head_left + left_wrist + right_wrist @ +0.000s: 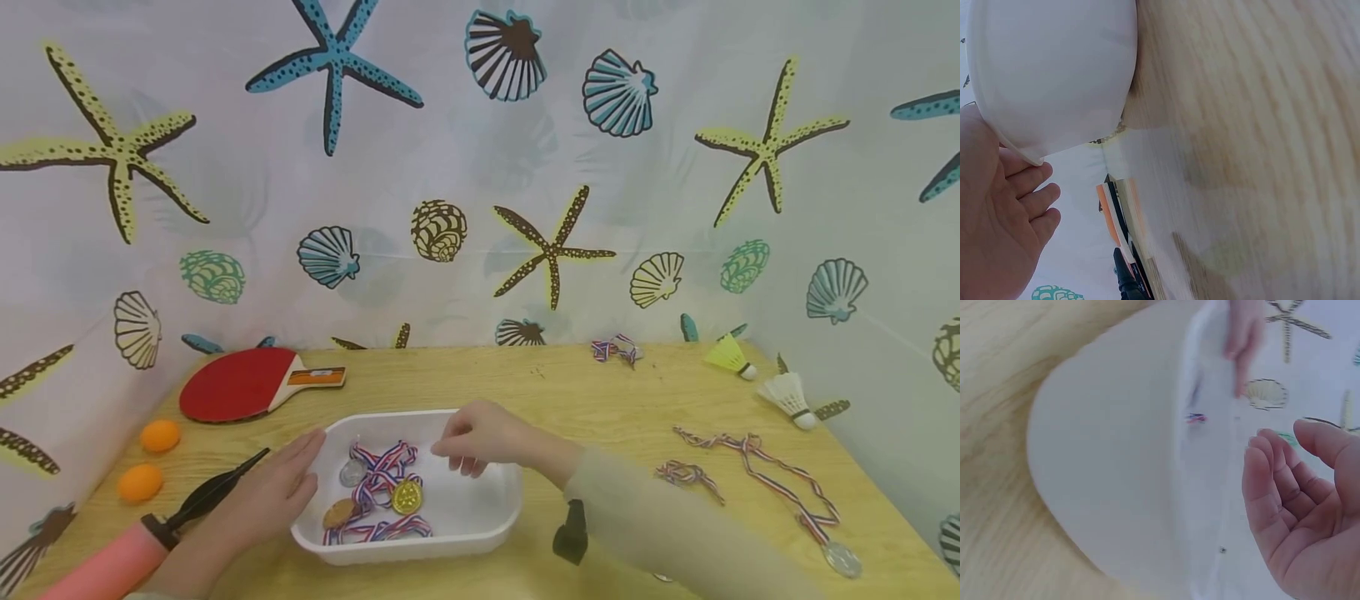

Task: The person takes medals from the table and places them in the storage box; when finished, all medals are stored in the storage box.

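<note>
A white plastic tub stands on the table, its outer wall filling much of both wrist views. Inside it lie a gold medal, a silver medal and a bronze medal with tangled red, white and blue ribbons. My left hand touches the tub's left rim, its fingers relaxed; in the left wrist view the hand lies against the rim's edge. Above the tub's right half hovers my right hand. Its fingers are loosely bent with nothing between them.
Left: a red table tennis paddle, two orange balls and a pink hand pump. Right: a silver medal on a ribbon, a bunched ribbon, and two shuttlecocks. Another ribbon lies at the back.
</note>
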`<state>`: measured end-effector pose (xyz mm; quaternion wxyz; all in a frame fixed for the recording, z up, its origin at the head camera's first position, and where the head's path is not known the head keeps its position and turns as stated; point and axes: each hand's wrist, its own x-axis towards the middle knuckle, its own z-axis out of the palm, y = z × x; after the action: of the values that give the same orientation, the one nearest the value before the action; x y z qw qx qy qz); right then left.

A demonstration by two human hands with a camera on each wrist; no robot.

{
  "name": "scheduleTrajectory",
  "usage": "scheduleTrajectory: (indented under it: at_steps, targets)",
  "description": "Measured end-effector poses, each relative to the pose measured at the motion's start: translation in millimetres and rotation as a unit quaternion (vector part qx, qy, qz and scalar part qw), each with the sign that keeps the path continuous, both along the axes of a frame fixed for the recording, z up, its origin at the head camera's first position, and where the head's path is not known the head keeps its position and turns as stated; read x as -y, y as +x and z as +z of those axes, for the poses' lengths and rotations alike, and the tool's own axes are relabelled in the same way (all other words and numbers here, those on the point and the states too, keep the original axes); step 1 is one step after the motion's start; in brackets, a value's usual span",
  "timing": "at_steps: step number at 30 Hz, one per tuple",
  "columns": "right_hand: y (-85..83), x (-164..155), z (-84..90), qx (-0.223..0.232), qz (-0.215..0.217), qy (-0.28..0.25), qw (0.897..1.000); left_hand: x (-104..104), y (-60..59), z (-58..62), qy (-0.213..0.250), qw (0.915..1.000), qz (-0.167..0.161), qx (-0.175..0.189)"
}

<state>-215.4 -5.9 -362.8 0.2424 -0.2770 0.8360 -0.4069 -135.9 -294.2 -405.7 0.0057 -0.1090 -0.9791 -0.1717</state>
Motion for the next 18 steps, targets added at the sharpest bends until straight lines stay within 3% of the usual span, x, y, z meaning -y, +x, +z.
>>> scheduleTrajectory:
  at_steps: [9,18]
  targets:
    - [9.7,-80.2,28.3,-0.023,-0.04,-0.103,0.994,-0.1,-1.1,-0.6,0.0,0.9999,-0.007,-0.011]
    - [25.8,-168.1,12.9,-0.053,-0.07,-0.109,0.99,0.2,-0.4,-1.1,-0.003,0.9999,-0.007,-0.014]
